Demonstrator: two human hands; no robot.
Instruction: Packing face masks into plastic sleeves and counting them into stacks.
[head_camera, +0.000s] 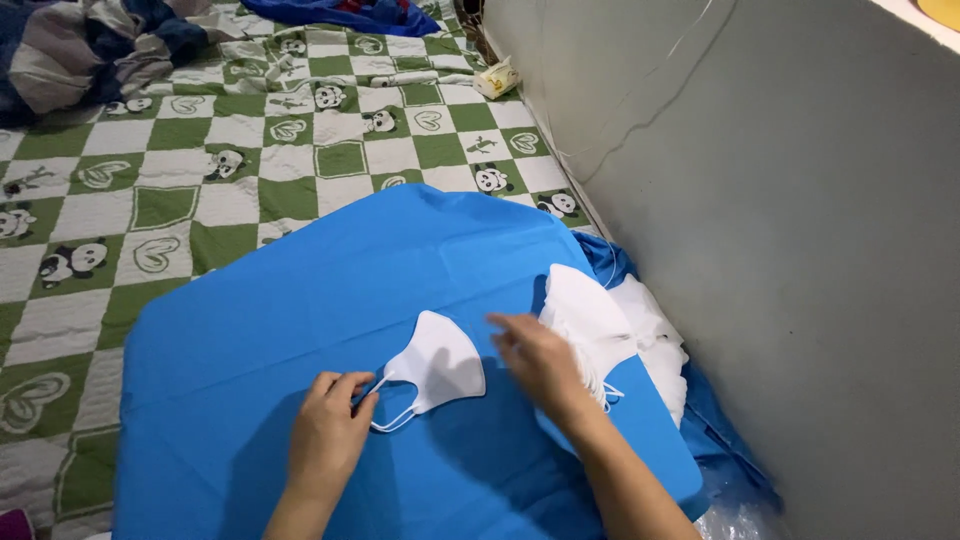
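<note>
A single white face mask lies flat on a blue sheet spread over a board. My left hand pinches the mask's ear loop at its left end. Just right of the mask, my right hand hovers with fingers spread, holding nothing. Beyond the right hand sits a stack of white masks, with more white masks piled behind it toward the wall.
A green and white checked quilt with panda prints covers the bed. A grey wall runs along the right. Crumpled bedding lies at the far left, a small crumpled packet by the wall, clear plastic at bottom right.
</note>
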